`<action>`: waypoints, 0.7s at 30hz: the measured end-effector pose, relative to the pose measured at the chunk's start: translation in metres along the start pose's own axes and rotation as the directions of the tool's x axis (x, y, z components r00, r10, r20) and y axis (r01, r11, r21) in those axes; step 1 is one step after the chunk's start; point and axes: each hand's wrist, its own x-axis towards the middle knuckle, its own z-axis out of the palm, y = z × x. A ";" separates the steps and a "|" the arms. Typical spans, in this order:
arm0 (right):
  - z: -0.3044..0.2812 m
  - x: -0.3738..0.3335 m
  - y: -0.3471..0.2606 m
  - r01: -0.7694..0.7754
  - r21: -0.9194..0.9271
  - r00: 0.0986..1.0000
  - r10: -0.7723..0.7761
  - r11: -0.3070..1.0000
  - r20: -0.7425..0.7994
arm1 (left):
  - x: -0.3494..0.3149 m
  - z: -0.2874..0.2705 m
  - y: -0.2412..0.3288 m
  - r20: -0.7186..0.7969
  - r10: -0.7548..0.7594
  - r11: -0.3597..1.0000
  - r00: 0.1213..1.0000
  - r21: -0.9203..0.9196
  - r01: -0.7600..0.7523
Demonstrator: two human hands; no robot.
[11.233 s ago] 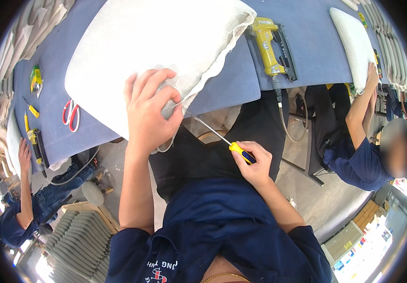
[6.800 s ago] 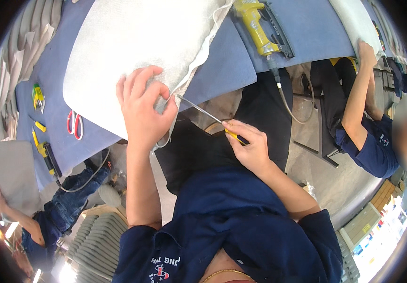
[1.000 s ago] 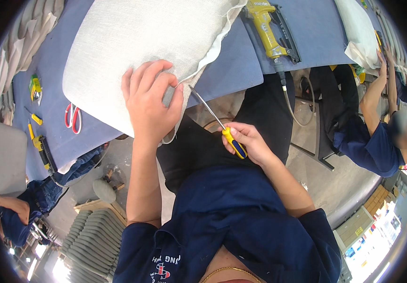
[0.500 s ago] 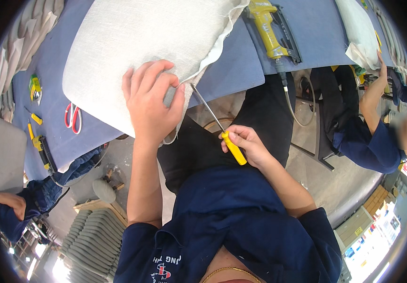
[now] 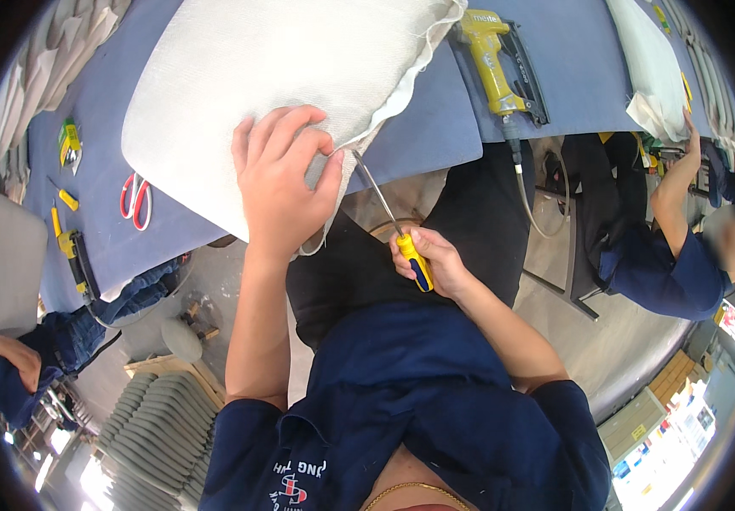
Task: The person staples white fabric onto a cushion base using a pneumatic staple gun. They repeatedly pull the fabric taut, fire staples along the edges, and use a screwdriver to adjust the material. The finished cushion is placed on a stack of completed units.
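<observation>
A padded panel (image 5: pixel 214 94) covered in off-white fabric lies partly on the blue table, its raw cloth edge running down its right side. My left hand (image 5: pixel 286 183) rests on its lower corner, with bent fingers and thumb gripping the fabric near the edge. In my right hand (image 5: pixel 435 260) is a screwdriver (image 5: pixel 417 266) with a yellow and blue handle. Its metal shaft slants up and left, and the tip meets the panel's edge beside my left thumb. Whether the tip goes under the fabric I cannot tell.
On the blue table (image 5: pixel 435 128) are a yellow staple gun (image 5: pixel 491 64) with a hose, red-handled scissors (image 5: pixel 136 202), a small yellow screwdriver (image 5: pixel 68 200) and another air tool (image 5: pixel 76 260). Stacked grey panels (image 5: pixel 154 426) stand lower left. Co-workers are at both sides.
The screwdriver's handle has turned in my right hand, now showing its blue side, and the hand has shifted slightly left. My left hand keeps its hold on the panel.
</observation>
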 end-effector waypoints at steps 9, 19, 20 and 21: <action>0.013 -0.013 -0.035 0.053 -0.319 0.996 -0.028 0.946 0.082 | -0.002 -0.001 -0.002 -0.012 -0.009 1.000 1.000 -0.007 0.009; 0.017 -0.083 -0.150 -0.218 -0.950 0.961 -0.119 0.225 -0.249 | -0.002 -0.002 0.000 -0.017 0.004 1.000 1.000 -0.020 -0.004; 0.017 -0.086 -0.160 -0.219 -0.936 0.968 -0.061 0.276 -0.244 | -0.003 -0.003 -0.001 -0.014 0.002 1.000 1.000 -0.008 -0.002; 0.020 -0.090 -0.172 -0.221 -0.919 0.972 -0.003 0.326 -0.235 | -0.003 -0.002 -0.002 -0.017 0.006 1.000 1.000 -0.012 -0.006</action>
